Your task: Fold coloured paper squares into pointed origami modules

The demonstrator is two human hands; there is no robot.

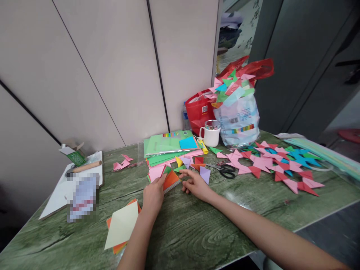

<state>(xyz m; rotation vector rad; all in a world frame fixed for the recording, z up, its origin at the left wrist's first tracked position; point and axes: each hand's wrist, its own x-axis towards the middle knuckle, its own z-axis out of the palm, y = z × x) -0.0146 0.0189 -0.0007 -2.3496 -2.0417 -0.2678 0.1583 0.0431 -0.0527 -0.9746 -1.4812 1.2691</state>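
My left hand is closed on the left edge of a small stack of coloured paper, with an orange sheet on top. A small green fold shows at its fingertips. To the right of the stack, my right hand has its fingers half bent and apart, with nothing visible in them. Its index fingertip is close to a green folded piece. Around it lie a lilac fold, an orange-red fold and a yellow one.
Black-handled scissors lie right of my hands. Many folded pink, red and blue pieces spread beyond. A white mug and full plastic bag stand behind. Loose square sheets, a white board and a hammer are left.
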